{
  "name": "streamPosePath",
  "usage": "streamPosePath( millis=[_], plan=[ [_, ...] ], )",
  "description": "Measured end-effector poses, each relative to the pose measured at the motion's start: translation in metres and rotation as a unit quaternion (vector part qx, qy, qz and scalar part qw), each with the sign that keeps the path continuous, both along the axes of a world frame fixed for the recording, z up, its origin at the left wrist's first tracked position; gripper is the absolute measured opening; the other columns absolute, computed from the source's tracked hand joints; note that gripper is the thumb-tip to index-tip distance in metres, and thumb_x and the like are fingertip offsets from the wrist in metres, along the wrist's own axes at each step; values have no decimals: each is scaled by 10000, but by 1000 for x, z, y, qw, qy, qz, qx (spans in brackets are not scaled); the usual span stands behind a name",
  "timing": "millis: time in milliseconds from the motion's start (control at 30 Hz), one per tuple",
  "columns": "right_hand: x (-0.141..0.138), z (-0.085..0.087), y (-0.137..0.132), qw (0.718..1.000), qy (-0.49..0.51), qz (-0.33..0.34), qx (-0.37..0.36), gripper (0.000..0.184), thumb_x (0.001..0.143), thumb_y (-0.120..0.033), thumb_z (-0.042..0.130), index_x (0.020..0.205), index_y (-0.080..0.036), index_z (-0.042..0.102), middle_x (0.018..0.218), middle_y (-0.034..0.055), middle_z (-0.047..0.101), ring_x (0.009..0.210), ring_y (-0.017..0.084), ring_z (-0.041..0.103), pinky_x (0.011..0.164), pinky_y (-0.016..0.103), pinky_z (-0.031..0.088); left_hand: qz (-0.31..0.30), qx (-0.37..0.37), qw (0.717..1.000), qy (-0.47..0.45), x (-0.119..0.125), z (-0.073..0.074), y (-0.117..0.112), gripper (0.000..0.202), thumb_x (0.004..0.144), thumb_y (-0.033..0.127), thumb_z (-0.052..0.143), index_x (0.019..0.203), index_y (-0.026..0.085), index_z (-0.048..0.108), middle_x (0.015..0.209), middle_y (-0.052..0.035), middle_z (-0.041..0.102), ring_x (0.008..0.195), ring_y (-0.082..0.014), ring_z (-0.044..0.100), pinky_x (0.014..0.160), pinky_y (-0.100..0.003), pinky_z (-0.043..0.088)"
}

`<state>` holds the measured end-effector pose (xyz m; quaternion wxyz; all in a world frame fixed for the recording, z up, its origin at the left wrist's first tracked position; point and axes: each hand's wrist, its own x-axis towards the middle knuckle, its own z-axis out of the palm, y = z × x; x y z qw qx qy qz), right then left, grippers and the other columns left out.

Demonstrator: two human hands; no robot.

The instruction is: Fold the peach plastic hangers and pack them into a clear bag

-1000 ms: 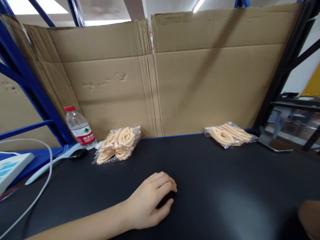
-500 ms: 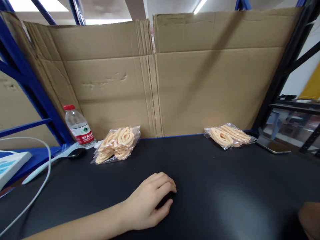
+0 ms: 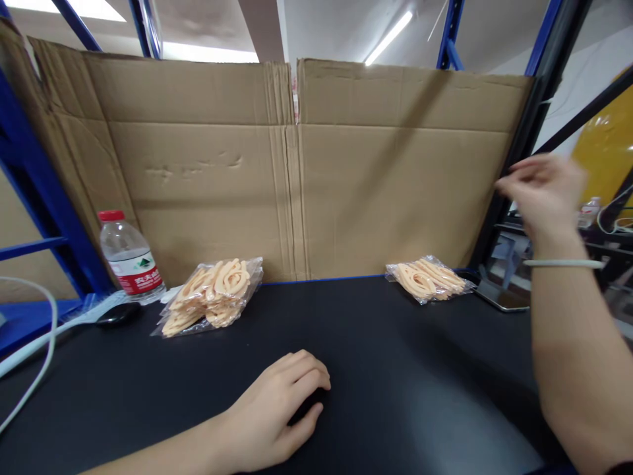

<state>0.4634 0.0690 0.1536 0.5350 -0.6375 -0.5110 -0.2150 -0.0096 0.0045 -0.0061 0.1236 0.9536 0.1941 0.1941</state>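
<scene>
My left hand (image 3: 277, 409) rests palm down on the black table top (image 3: 405, 382), fingers loosely curved and apart, with nothing in it. My right hand (image 3: 544, 191) is raised in the air at the right, blurred by motion, with a thin white band round the wrist; I cannot make out its grip. Below and to the left of it a clear bag of pale orange curved pieces (image 3: 426, 279) lies at the back of the table. A second, fuller bag of the same pieces (image 3: 210, 297) lies at the back left, beyond my left hand.
A brown cardboard wall (image 3: 346, 185) closes off the back of the table. A red-capped water bottle (image 3: 126, 260) stands at the far left beside a small black object (image 3: 116, 315) and a white cable (image 3: 34, 356). A flat phone-like device (image 3: 499, 297) lies at the back right. Blue and black rack posts frame both sides.
My right arm has risen from the lower right corner up into the air at the right. The view has shifted a little; my left hand stays resting on the table.
</scene>
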Motion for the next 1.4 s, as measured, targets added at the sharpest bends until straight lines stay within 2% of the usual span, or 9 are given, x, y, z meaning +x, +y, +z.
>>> streamPosePath(
  millis=[100, 167, 333, 733, 967, 1067, 1200, 1300, 1400],
  plan=[
    [-4, -38, 25, 972, 67, 9, -224, 74, 877, -151, 638, 859, -87, 670, 762, 78, 678, 733, 173, 644, 696, 280, 512, 1, 2, 1000, -4, 0, 0, 0, 241, 840, 91, 482, 1043, 215, 520, 1059, -55, 614, 953, -198, 575, 859, -338, 487],
    [-7, -67, 42, 939, 98, 7, -328, 149, 864, -243, 684, 806, -111, 647, 752, 20, 655, 696, 152, 633, 683, 295, 527, 2, 2, 1000, -5, 1, 1, 0, 246, 845, 92, 476, 1052, 217, 521, 1061, -58, 617, 956, -199, 578, 862, -330, 492],
    [-11, -112, 59, 867, 164, 38, -469, 303, 917, -406, 614, 808, -124, 633, 772, 30, 652, 645, 122, 615, 628, 269, 525, 0, 7, 1000, 7, 2, 1, 2, 264, 840, 88, 470, 1061, 225, 517, 1065, -62, 619, 964, -204, 585, 875, -324, 498],
    [-11, -106, 73, 838, 233, 101, -483, 232, 880, -297, 663, 737, -125, 600, 668, -3, 618, 554, 103, 575, 537, 231, 490, -7, -10, 1000, 9, 0, -1, 4, 271, 850, 95, 469, 1079, 234, 511, 1080, -59, 608, 984, -208, 575, 876, -331, 489],
    [-53, -76, 63, 799, 265, 305, -446, 264, 628, -221, 810, 795, -122, 631, 745, 104, 692, 644, 215, 660, 577, 302, 538, 96, -124, 980, -122, 0, -5, 13, 204, 860, 174, 522, 1059, 211, 548, 1017, -59, 627, 927, -198, 603, 847, -342, 498],
    [-90, -58, 54, 774, 260, 409, -408, 289, 577, -239, 835, 757, -147, 628, 725, 87, 681, 616, 205, 647, 547, 288, 530, 148, -288, 920, -219, 1, -4, 23, 253, 830, 286, 615, 1054, 179, 564, 1037, -89, 638, 922, -214, 617, 839, -366, 507],
    [-153, -48, 40, 727, 258, 546, -327, 333, 542, -239, 864, 749, -162, 615, 717, 32, 647, 612, 150, 614, 568, 247, 521, 139, -532, 763, -339, 1, 3, 35, 353, 840, 415, 627, 1061, 142, 599, 1164, -143, 623, 993, -235, 622, 944, -404, 456],
    [-206, -61, 28, 672, 272, 636, -265, 406, 544, -289, 872, 815, -185, 588, 766, -8, 627, 659, 125, 603, 628, 237, 526, 65, -680, 644, -343, 3, 9, 38, 509, 873, 521, 550, 1172, 110, 574, 1288, -187, 561, 1087, -285, 609, 994, -428, 407],
    [-253, -85, 15, 610, 282, 702, -235, 439, 567, -317, 867, 853, -197, 556, 776, -35, 601, 667, 107, 587, 641, 232, 522, -24, -774, 558, -299, 5, 10, 36, 679, 827, 612, 537, 1230, 65, 548, 1302, -221, 550, 1027, -318, 640, 923, -407, 440]
  ],
)
